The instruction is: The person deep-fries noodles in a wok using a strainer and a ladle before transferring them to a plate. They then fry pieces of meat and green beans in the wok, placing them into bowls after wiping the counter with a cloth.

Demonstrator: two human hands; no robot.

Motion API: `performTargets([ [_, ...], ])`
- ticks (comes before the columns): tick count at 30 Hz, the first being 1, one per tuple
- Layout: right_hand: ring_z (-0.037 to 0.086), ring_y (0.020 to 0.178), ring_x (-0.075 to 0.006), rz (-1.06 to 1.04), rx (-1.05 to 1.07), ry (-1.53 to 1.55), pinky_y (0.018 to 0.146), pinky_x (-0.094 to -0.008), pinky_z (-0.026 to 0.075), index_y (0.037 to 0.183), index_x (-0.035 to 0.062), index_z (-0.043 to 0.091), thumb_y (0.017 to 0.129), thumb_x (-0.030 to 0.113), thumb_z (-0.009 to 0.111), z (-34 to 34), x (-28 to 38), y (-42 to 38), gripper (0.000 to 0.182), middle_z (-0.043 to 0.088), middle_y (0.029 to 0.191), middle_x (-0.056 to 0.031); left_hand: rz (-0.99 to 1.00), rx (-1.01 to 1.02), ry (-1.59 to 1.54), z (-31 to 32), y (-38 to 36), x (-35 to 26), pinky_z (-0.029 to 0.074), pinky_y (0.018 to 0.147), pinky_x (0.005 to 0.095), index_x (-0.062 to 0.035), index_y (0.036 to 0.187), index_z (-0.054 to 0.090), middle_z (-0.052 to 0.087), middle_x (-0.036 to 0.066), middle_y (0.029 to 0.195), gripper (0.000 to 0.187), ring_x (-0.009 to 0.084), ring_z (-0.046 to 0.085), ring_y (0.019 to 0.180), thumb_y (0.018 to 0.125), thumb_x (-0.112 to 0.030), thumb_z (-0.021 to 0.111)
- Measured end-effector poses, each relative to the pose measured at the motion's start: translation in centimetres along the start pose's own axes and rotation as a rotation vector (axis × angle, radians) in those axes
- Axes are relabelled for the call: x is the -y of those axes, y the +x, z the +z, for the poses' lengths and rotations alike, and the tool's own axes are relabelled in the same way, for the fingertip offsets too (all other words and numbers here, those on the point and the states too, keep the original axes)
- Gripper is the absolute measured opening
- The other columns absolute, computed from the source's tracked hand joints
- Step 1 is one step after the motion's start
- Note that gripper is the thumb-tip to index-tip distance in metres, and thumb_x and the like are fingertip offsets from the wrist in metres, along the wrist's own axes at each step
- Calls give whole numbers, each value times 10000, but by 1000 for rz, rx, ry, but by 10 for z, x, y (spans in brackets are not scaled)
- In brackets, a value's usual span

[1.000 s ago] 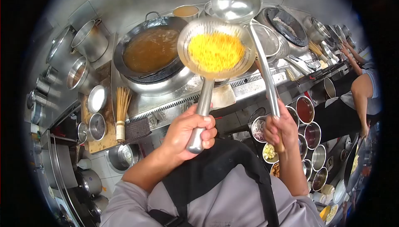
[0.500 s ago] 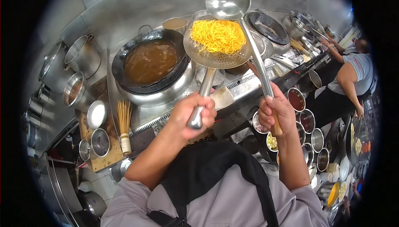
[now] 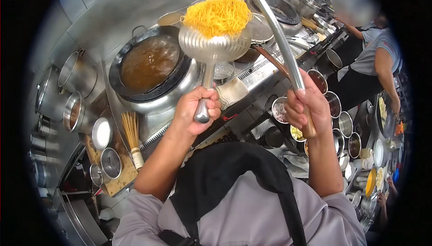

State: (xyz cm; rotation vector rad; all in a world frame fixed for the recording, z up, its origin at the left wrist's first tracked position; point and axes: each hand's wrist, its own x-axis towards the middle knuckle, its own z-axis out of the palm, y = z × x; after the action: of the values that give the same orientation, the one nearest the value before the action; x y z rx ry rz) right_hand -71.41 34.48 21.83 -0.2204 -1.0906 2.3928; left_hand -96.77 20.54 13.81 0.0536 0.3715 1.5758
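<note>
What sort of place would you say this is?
Most likely a restaurant kitchen: there is a large wok of brown liquid, many metal containers of ingredients, and a co-worker in a dark apron.

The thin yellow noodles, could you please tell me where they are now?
In the head view, the noodles are at upper centre, at the upper rim of the perforated steel strainer in the left hand, right of the nearer black wok.

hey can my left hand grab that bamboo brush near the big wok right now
Probably not as things stand: the left hand is wrapped around the strainer's handle. Otherwise the way looks free, with the bamboo brush close to the left forearm.
</note>
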Motion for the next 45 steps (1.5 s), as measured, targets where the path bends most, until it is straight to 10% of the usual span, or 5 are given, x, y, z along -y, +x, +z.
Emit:
performTargets([
  [21,464,421,-99,8,-251,-230,365,-221,379,1462,47,339,874,47,569,-74,21,-31,631,478,611,-46,14,-118,-143,-6,50,15,440,496,265,29,1075,517,520,56,734,252,117,503,592,838,-36,571],
  [27,510,533,-47,217,-285,-1127,471,-213,423,1493,66,354,850,-18,596,-86,32,-14,693,606,727,-19,71,-120,-128,-4,53,28,444,512,265,17,1070,522,519,56,728,258,117,506,603,822,-28,573],
  [32,545,546,-156,-41,40,-1723,600,-345,482,1462,137,425,812,54,656,-139,46,5,695,650,734,-159,89,-121,-91,-5,55,38,445,515,270,13,1092,512,526,62,753,280,118,506,605,820,-26,567],
  [36,614,577,-287,366,-129,-1451,630,-349,499,1445,136,443,797,68,664,-131,31,14,688,653,792,-230,82,-97,-116,-5,52,44,448,519,270,17,1097,510,525,62,759,284,118,506,606,821,-26,561],
  [45,610,592,-293,114,-128,-1605,629,-361,491,1419,140,486,779,59,672,-124,50,5,671,657,821,-220,43,-107,-216,1,42,46,431,518,275,-2,1027,524,513,43,723,234,120,508,601,796,-8,556],
])
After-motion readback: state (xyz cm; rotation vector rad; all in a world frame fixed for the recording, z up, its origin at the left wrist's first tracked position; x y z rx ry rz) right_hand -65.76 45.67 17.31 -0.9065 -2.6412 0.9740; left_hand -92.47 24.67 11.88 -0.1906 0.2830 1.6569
